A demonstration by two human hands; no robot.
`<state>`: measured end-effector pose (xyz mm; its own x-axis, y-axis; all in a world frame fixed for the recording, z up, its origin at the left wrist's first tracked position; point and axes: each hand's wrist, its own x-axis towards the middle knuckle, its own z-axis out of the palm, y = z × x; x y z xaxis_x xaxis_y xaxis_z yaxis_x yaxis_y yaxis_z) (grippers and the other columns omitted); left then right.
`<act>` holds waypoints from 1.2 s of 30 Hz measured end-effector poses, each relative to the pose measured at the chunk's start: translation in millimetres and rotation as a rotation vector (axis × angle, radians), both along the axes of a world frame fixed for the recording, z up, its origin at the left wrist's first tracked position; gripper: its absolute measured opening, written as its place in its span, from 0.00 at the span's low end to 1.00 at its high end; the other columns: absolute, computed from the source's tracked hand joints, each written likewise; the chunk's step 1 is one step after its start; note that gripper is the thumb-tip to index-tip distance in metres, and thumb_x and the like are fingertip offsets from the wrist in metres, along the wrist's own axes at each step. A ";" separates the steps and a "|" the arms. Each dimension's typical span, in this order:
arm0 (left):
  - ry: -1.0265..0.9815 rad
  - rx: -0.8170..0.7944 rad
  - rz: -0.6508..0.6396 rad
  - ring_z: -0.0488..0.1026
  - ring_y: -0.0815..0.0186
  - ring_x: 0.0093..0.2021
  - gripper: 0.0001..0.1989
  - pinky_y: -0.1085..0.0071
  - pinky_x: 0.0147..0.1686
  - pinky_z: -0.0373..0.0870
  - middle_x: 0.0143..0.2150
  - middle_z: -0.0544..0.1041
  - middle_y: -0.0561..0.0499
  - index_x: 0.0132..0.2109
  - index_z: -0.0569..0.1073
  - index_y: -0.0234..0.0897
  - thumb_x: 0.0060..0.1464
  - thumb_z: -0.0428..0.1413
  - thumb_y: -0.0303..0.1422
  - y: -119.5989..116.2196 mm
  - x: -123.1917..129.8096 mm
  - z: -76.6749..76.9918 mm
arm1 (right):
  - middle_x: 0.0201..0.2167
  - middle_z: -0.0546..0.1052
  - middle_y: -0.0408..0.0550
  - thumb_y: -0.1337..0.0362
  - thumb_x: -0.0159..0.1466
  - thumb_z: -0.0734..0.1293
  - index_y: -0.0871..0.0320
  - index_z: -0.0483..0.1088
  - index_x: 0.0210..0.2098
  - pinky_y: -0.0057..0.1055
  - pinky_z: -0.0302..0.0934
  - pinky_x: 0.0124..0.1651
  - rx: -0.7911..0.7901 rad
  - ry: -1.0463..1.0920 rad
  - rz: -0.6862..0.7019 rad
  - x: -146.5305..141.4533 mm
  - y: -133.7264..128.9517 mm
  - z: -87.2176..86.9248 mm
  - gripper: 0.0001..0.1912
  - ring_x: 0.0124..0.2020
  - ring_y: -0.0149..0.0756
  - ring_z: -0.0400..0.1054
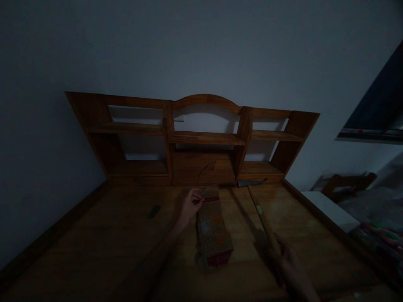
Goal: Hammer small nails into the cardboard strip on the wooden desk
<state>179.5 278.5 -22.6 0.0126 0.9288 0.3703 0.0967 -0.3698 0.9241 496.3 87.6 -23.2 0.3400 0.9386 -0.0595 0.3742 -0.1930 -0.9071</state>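
My right hand (288, 258) is wrapped round the lower part of the wooden handle of a hammer (264, 220). The hammer's dark metal head (251, 183) is raised at the far end, with its claw to the right. With fingertips pinched together, my left hand (190, 205) is at the far end of a patterned box (213, 228), brown with orange spots and red ends. A thin, short, nail-like thing (204, 190) shows at those fingertips; the dim light hides its detail. The box lies lengthwise on the wooden desk (126, 243), between my hands.
A wooden shelf unit (206, 137) with several compartments stands along the desk's back edge. A small dark object (154, 211) lies left of my left hand. A thin curved strip (206, 168) shows before the middle panel. Beyond the right edge are a white surface (327, 207) and a wooden chair (349, 186).
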 end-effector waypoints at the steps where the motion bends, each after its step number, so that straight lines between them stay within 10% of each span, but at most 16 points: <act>1: 0.006 0.002 -0.003 0.74 0.69 0.32 0.16 0.74 0.33 0.69 0.31 0.72 0.54 0.43 0.69 0.38 0.46 0.60 0.29 -0.1 -0.4 -0.3 | 0.28 0.75 0.47 0.53 0.53 0.65 0.68 0.63 0.55 0.28 0.63 0.27 0.002 0.002 0.010 -0.2 0.0 2.0 0.35 0.28 0.38 0.70; 9: 0.006 -0.023 -0.016 0.73 0.68 0.31 0.17 0.72 0.34 0.69 0.30 0.71 0.56 0.43 0.67 0.38 0.44 0.62 0.30 -2.6 -0.4 2.4 | 0.24 0.73 0.45 0.52 0.51 0.66 0.64 0.69 0.48 0.27 0.62 0.24 0.025 0.066 -0.027 -12.1 -2.4 21.2 0.30 0.24 0.36 0.68; 29: -0.007 -0.026 -0.057 0.72 0.68 0.31 0.15 0.73 0.33 0.67 0.28 0.70 0.57 0.37 0.62 0.39 0.44 0.62 0.31 -5.1 0.7 2.7 | 0.25 0.72 0.42 0.54 0.58 0.63 0.63 0.61 0.55 0.26 0.58 0.21 -0.009 0.008 0.018 -3.0 -1.8 2.9 0.30 0.21 0.34 0.66; 36: 0.007 -0.040 -0.051 0.72 0.69 0.30 0.15 0.75 0.31 0.67 0.27 0.71 0.57 0.36 0.61 0.39 0.44 0.61 0.31 -2.3 1.1 0.3 | 0.36 0.76 0.52 0.57 0.57 0.64 0.68 0.61 0.56 0.28 0.65 0.31 0.004 0.032 0.044 -2.6 -0.8 7.7 0.32 0.33 0.39 0.72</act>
